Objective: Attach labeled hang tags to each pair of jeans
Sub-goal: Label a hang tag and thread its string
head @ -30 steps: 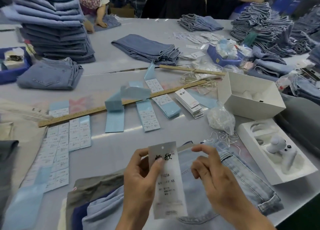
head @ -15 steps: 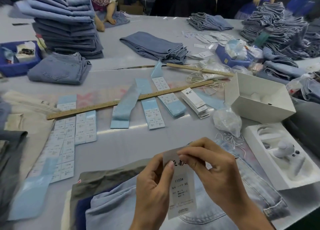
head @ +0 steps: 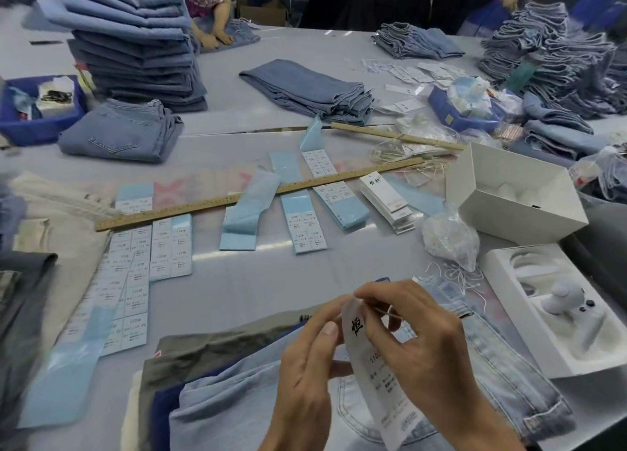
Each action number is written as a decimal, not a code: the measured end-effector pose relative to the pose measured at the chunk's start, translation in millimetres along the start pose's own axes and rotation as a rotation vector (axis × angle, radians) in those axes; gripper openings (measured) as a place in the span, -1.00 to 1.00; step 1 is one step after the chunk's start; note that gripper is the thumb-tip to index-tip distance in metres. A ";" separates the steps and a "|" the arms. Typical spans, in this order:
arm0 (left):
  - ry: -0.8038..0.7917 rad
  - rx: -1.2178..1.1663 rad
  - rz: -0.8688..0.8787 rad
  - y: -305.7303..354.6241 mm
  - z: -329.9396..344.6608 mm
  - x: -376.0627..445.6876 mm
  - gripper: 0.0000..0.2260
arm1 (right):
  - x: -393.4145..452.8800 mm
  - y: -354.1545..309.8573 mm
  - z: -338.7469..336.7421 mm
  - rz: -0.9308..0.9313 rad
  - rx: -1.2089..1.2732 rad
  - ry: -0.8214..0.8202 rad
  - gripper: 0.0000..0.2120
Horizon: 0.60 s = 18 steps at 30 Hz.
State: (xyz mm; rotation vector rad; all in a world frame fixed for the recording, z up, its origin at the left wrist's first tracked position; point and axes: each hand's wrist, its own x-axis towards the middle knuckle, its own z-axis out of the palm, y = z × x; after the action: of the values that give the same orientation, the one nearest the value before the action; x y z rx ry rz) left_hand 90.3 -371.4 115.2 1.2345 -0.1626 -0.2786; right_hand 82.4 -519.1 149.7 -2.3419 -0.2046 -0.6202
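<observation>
Left hand pinches the white hang tag at its upper left edge, thumb on the face. Right hand grip closed on the tag's top, thumb and forefinger pinching what looks like a thin white string there; blur makes that uncertain. Tag held upright, just above the light-blue jeans lying flat on the desk at the near edge. Beyond: blue-backed sticker sheets, a long wooden ruler across them, a stack of blank hang tags, a clear bag of strings, an open white box. Tall pile of folded jeans far left.
</observation>
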 end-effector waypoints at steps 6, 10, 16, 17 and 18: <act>-0.083 -0.027 -0.137 1.1 -24.8 10.3 -0.76 | -2.9 1.8 0.7 0.002 0.078 -0.064 -0.81; -0.072 -0.010 -0.077 -1.5 -25.8 11.1 -0.85 | -7.0 1.4 6.2 0.055 0.127 -0.079 -0.72; 0.063 0.121 -0.010 -4.3 -24.4 11.6 -0.95 | -8.3 -4.5 12.3 0.089 0.119 -0.068 -0.76; 0.117 0.254 0.036 -1.1 -31.7 14.7 -0.91 | -7.8 -4.6 11.4 0.100 0.101 -0.045 -0.77; 0.203 0.457 0.117 4.2 -43.9 20.1 -0.85 | -6.7 -4.6 9.3 0.105 0.080 -0.019 -0.79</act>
State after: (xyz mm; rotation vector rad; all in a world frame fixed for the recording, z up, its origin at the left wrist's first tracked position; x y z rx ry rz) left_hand 121.9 -336.3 104.3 1.6903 -0.1250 -0.0099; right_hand 78.6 -509.3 143.2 -2.2655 -0.1126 -0.5296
